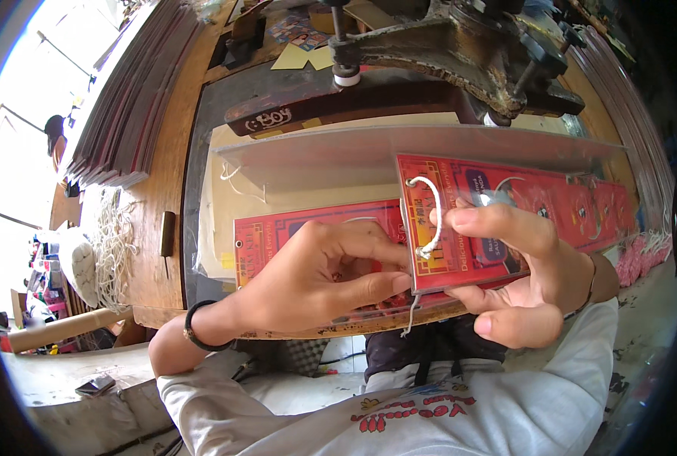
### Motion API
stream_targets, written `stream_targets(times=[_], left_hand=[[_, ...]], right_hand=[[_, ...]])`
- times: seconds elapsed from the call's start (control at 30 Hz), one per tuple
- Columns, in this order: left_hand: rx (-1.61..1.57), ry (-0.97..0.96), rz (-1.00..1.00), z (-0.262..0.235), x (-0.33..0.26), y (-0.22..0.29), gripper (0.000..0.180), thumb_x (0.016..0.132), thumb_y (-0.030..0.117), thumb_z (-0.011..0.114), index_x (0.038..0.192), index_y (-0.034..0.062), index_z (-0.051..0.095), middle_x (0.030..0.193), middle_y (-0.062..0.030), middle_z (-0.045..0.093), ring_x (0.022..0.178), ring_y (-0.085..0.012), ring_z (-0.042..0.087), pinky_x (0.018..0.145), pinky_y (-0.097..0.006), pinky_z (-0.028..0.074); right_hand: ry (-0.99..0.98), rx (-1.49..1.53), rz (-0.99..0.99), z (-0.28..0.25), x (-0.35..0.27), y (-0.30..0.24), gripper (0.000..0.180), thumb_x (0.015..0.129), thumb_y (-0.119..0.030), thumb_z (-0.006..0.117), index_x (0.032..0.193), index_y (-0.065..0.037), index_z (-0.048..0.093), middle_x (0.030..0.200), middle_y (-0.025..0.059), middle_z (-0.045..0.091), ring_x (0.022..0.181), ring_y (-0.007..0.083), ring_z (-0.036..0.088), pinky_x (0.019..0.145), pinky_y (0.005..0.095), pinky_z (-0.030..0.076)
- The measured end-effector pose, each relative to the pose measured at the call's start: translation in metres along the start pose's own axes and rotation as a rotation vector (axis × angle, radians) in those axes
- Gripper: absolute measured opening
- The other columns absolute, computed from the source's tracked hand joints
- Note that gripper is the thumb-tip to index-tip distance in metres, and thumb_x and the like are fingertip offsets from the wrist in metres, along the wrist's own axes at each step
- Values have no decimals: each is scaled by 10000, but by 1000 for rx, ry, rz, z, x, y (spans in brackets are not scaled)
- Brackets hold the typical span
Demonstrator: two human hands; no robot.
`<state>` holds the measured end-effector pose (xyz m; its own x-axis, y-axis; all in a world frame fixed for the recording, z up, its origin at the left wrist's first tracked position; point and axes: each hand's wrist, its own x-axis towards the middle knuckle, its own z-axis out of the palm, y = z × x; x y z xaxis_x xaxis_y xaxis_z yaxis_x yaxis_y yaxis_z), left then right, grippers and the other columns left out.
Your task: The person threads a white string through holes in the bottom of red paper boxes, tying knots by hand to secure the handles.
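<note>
A long red printed booklet (449, 270) with a clear plastic cover is held tilted above the table's front edge. A white cord (436, 216) forms a loop through two holes near its left end, and a loose cord tail (411, 318) hangs below. My right hand (532, 266) holds the booklet, with fingertips on its face beside the loop and others at its lower edge. My left hand (327, 273) is closed in a pinch at the booklet's left edge; whether cord is also between the fingertips is hidden. Beneath lies another red booklet (249, 239) with an eyelet hole, partly covered by my left hand.
A black metal press (437, 57) with a heavy bar (278, 114) stands behind a clear plastic sheet (308, 163). Stacked boards (137, 95) lie at left, above white cords (114, 251) and a wooden-handled awl (168, 234). Pink strings (642, 260) hang at right.
</note>
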<state>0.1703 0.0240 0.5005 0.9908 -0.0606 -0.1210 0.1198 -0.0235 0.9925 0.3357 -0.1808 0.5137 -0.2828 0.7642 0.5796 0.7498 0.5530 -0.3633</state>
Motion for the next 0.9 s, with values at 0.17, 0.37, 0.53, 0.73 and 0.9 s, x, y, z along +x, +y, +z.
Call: stream_targets(times=[0.17, 0.37, 0.53, 0.73, 0.9], left_hand=[[-254, 9, -172, 0, 0, 8, 226, 989, 106, 616, 1140, -58, 649, 874, -69, 647, 689, -87, 586, 568, -236, 475], [-236, -65, -66, -6, 1, -4, 274, 1011, 171, 600, 1176, -37, 667, 842, -42, 699, 702, -48, 601, 593, -204, 468], [-188, -81, -127, -7, 2, -1, 260, 998, 152, 618, 1152, -51, 673, 868, -61, 719, 725, -49, 624, 594, -199, 471], [-201, -148, -119, -7, 1, -1, 247, 986, 152, 639, 1127, -48, 678, 859, -48, 709, 727, -43, 610, 605, -192, 467], [-262, -163, -130, -6, 1, 0, 240, 983, 152, 646, 1121, -42, 677, 860, -37, 695, 734, -44, 599, 609, -193, 472]], right_hand=[[46, 4, -70, 4, 1, 2, 532, 759, 47, 766, 1160, -163, 488, 1353, 338, 414, 1105, 476, 604, 967, 528, 527], [81, 8, -114, 8, 1, 3, 530, 757, 58, 774, 1144, -160, 485, 1339, 326, 428, 1061, 477, 631, 950, 547, 534], [107, 13, -133, 8, 2, 2, 530, 755, 67, 782, 1131, -157, 483, 1327, 316, 440, 1024, 478, 654, 935, 563, 541], [139, 14, -131, 9, 3, 3, 512, 762, 54, 793, 1111, -154, 483, 1311, 305, 456, 994, 474, 674, 923, 573, 548], [96, -13, -126, 7, 3, 7, 472, 780, -17, 811, 1094, -105, 469, 1301, 308, 458, 1001, 463, 672, 911, 555, 567]])
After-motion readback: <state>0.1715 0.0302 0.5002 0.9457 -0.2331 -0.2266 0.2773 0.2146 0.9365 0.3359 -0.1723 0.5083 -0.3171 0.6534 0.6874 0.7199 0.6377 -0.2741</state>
